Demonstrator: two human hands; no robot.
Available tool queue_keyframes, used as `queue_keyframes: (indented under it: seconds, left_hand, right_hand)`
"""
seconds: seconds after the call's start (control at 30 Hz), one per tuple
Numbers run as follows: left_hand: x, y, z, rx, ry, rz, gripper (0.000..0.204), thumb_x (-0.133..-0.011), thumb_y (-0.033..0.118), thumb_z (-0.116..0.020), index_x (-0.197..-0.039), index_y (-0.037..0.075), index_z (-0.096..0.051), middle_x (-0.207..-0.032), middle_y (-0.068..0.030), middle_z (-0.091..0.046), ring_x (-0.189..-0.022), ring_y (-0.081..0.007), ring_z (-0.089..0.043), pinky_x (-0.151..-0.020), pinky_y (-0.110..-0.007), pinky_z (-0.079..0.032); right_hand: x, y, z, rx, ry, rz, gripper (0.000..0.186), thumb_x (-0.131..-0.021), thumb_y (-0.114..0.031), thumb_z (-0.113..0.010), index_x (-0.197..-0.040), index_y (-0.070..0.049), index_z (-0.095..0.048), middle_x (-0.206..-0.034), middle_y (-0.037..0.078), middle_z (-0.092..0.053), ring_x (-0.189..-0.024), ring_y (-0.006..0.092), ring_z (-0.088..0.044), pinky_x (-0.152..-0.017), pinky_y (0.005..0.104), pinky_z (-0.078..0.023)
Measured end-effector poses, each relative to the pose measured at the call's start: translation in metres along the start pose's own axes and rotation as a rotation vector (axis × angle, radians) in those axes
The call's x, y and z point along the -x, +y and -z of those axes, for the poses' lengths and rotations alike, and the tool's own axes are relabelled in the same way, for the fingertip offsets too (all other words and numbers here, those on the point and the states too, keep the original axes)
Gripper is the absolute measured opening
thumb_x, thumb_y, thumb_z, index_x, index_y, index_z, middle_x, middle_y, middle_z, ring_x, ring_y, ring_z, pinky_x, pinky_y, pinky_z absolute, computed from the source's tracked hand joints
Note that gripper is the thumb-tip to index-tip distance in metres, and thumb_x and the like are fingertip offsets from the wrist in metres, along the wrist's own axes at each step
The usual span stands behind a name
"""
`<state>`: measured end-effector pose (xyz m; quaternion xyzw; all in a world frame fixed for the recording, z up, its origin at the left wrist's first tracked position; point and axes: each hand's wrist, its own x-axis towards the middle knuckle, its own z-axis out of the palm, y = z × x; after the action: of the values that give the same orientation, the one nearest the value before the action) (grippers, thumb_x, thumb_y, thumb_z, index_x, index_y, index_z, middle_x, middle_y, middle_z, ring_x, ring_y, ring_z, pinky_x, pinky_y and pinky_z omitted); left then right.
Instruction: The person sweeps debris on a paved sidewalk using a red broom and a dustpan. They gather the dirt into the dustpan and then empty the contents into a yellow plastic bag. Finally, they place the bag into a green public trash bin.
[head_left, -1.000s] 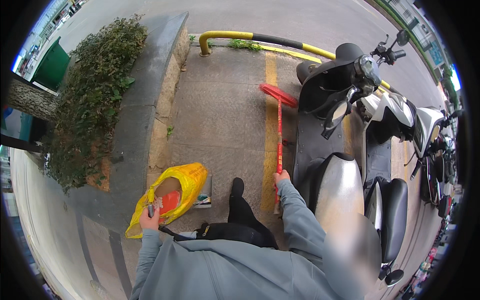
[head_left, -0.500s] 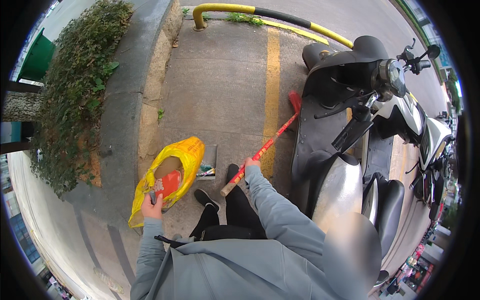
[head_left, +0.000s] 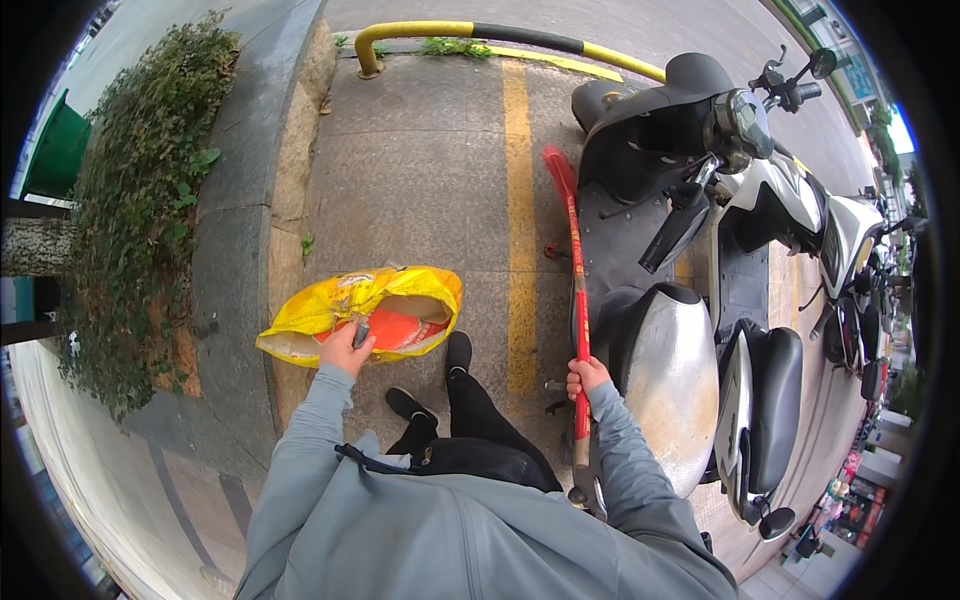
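Observation:
My left hand (head_left: 347, 348) is closed at the near side of a yellow plastic bag (head_left: 318, 297). A short dark grey end, like the top of a handle, pokes out beside my thumb; the rest of it is hidden. Inside the bag's wide mouth lie brown cardboard and a flat red piece (head_left: 388, 330). My right hand (head_left: 588, 377) wraps round the red-covered stick of what looks like a broom (head_left: 578, 290). Its bare wooden end points toward me, and its wider red head (head_left: 559, 170) lies away from me, alongside a scooter.
A black-and-silver scooter (head_left: 660, 375) stands close on my right, with more scooters beyond. Ahead curves a yellow-and-black metal barrier (head_left: 428, 29). Stone kerb (head_left: 285, 200) and a shrub bed (head_left: 130, 230) run along the left. A yellow line (head_left: 520, 220) crosses the paving.
My right hand swings the broom right, from slanting to nearly straight ahead. The bag in my left hand shifts right and turns sideways. A grey tray-like thing holding litter is now hidden.

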<state>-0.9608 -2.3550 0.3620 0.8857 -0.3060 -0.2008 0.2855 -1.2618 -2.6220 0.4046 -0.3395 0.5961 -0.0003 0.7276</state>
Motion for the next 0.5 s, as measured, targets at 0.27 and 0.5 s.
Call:
queue_keyframes:
  seconds: [0.27, 0.5]
  left_hand:
    - [-0.040, -0.006, -0.007, -0.200, -0.183, -0.076, 0.032, -0.068, 0.032, -0.054, -0.085, 0.005, -0.050, -0.074, -0.0139, -0.054, -0.071, -0.0293, -0.052, -0.063, -0.036, -0.041]
    - [-0.056, 0.000, -0.001, -0.289, -0.199, 0.019, 0.029, -0.069, 0.030, -0.053, -0.083, 0.005, -0.051, -0.075, -0.0136, -0.055, -0.070, -0.0290, -0.052, -0.063, -0.035, -0.041]
  right_hand:
    - [0.020, 0.062, 0.001, 0.596, -0.050, -0.117, 0.015, -0.066, -0.005, -0.048, -0.076, -0.004, -0.036, -0.048, 0.005, -0.040, -0.034, 0.0141, -0.040, -0.032, 0.0275, -0.036]
    - [0.110, 0.003, 0.034, -0.364, -0.580, -0.452, 0.010, -0.074, -0.006, -0.041, -0.084, -0.006, -0.040, -0.046, -0.002, -0.029, -0.032, 0.0062, -0.028, -0.031, 0.0207, -0.024]
